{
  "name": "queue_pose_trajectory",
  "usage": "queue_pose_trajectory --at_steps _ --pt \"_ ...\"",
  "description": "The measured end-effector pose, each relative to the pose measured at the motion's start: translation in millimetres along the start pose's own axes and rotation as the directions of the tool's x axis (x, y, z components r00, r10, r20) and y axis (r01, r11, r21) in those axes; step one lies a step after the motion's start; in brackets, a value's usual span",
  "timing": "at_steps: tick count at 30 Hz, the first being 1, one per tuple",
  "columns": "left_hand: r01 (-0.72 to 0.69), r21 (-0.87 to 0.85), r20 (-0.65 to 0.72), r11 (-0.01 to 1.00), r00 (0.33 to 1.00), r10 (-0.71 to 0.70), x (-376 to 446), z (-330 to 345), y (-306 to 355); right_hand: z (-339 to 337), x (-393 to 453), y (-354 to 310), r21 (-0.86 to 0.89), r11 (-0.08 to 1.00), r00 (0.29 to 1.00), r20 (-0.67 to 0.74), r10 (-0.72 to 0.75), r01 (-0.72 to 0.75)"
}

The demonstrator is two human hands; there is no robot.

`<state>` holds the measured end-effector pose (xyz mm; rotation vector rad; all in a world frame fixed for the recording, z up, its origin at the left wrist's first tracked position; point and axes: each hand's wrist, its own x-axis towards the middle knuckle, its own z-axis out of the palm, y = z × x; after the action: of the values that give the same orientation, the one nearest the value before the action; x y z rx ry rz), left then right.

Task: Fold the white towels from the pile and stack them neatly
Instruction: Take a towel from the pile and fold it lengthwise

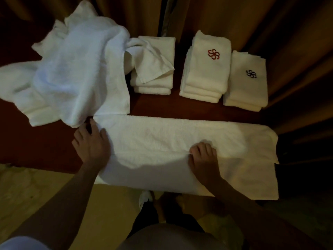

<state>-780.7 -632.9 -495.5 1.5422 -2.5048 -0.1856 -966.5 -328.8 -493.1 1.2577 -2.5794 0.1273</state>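
A long white towel [171, 139] lies spread across the dark red surface, its near part hanging over the front edge. My left hand [91, 143] rests flat on its left end, fingers apart. My right hand [203, 156] pinches a fold line near the towel's middle right. A loose pile of unfolded white towels [75, 73] sits at the back left. Three stacks of folded towels stand behind: a plain one [153, 82] with a loose corner draped on it, one with a red emblem [207, 69], and one with a dark emblem [246, 82].
The dark red surface [45, 147] ends at a front edge near my body; pale floor [36, 192] shows below left. Brown curtains [270, 24] hang close behind the stacks. My foot in a white shoe [146, 197] is below the towel.
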Motion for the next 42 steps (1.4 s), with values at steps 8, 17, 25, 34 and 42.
queue_pose_trajectory --at_steps 8,17,25,34,42 --pt "0.033 0.017 -0.027 0.999 0.999 -0.033 1.9 -0.9 -1.5 -4.0 -26.6 31.0 -0.004 0.991 0.948 0.291 0.127 -0.131" --pt "-0.527 -0.217 0.203 0.822 0.799 0.566 -117.6 13.7 158.6 -7.6 -19.3 5.4 0.208 0.978 0.999 0.022 0.028 -0.032" --pt "-0.600 -0.051 0.262 0.798 0.763 0.591 -94.1 17.3 121.3 -22.9 -43.0 135.5 -0.059 0.996 0.994 0.087 -0.068 0.073" --pt "-0.810 0.047 0.037 0.584 0.586 0.809 -114.2 -4.5 148.3 -37.0 -53.4 200.6 -0.234 0.963 0.899 0.382 0.216 -0.131" --pt "-0.769 0.063 0.197 0.636 0.634 0.748 -116.5 -7.1 158.2 -37.7 -58.5 212.6 -0.101 0.964 0.869 0.416 0.267 -0.247"
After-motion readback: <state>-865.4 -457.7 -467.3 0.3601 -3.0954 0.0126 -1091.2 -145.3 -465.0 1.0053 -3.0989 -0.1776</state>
